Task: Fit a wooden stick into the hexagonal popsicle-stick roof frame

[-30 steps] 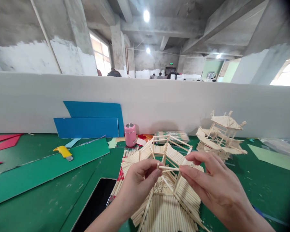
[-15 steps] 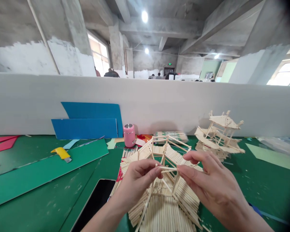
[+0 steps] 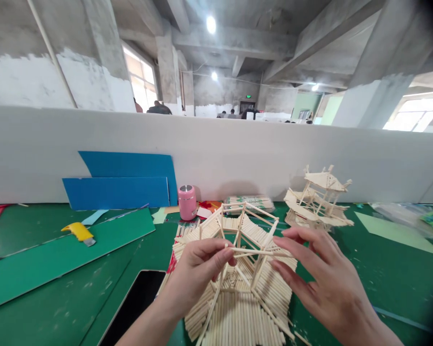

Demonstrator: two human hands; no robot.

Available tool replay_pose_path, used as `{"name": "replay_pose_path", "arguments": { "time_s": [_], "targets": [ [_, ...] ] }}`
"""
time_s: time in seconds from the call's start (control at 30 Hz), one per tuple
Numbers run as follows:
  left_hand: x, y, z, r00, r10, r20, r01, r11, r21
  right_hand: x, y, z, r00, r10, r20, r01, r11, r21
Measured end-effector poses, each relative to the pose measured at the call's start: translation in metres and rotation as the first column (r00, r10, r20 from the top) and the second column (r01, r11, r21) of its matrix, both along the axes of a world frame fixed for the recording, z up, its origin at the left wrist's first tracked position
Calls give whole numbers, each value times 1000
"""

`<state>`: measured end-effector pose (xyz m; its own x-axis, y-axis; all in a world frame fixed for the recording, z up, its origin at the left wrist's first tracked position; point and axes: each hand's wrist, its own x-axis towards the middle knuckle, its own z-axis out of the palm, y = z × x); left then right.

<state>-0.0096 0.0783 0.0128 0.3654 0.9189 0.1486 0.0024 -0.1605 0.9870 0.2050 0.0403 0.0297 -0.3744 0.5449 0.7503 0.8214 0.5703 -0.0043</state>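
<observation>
My left hand (image 3: 207,262) pinches a thin wooden stick (image 3: 252,251) near its left end, thumb against fingers. The stick lies roughly level across the upper frame of a wooden stick model (image 3: 238,315); whether it touches that frame I cannot tell. My right hand (image 3: 321,278) is by the stick's right end with thumb and fingertips apart, holding nothing. Below both hands, the model has sloping roof panels of sticks laid side by side, with thin posts and a ring of sticks rising from the middle. My left forearm and hand hide part of its left side.
Left lie a yellow utility knife (image 3: 78,232), a green board (image 3: 39,269) and a phone (image 3: 133,307). Behind stand blue boards (image 3: 119,193), a pink flask (image 3: 187,203), bundled sticks (image 3: 250,203) and a second stick model (image 3: 319,199), before a white partition (image 3: 216,149).
My right hand has let go of the stick and its fingers have spread apart. My left hand still pinches the stick. The whole view has shifted slightly.
</observation>
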Motion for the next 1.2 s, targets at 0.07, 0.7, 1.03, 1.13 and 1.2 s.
{"name": "replay_pose_path", "arguments": {
  "time_s": [0.07, 0.7, 1.03, 1.13, 1.2],
  "targets": [
    [0, 1, -1, 1000, -8, 0, 8, 1000, 8, 4, -2, -2, 999, -14, -34, 14, 1000, -25],
    [-1, 0, -1, 999, 37, -29, -37, 999, 13, -16, 3, -8, 964, -28, -264, -15, 987, -160],
    [0, -2, -1, 997, 77, 11, -77, 997, 5, -23, 4, -7, 946, -10, -323, -48, 984, -171],
    [0, -2, -2, 997, 73, 10, -73, 997, 3, -23, 4, -8, 941, -3, -339, -54, 986, -157],
    [-1, -1, -3, 998, 65, 13, -65, 998, 4, -23, 4, -9, 941, -7, -339, -48, 987, -154]
  ]
}}
